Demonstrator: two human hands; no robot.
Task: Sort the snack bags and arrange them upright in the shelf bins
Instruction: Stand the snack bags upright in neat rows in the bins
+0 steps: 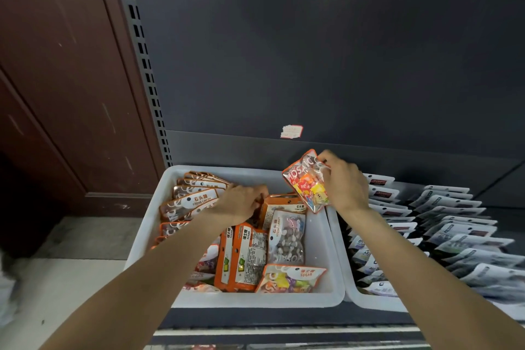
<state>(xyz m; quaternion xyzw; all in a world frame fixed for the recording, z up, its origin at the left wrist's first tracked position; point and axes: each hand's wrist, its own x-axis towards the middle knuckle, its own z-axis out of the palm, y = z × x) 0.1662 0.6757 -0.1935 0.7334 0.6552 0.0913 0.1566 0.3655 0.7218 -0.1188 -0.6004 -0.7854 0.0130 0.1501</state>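
A white bin (324, 241) on the shelf holds orange-edged candy bags. A row of stone candy bags (196, 193) stands upright along its left side. My left hand (241, 202) reaches into the bin and grips the top of a bag beside that row; which bag is partly hidden. My right hand (343, 182) holds a colourful candy bag (306, 182) in the air over the bin's far right corner. Loose bags lie flat in the bin: a stone candy bag (287, 239), two back-side-up sugar bags (241, 256) and a sugar bag (292, 278) at the front.
A second white bin (366, 298) to the right is filled with rows of white and black bags (451, 227). The dark shelf back panel (312, 51) rises behind, with a torn label (291, 131). A brown wall panel (56, 79) stands at left.
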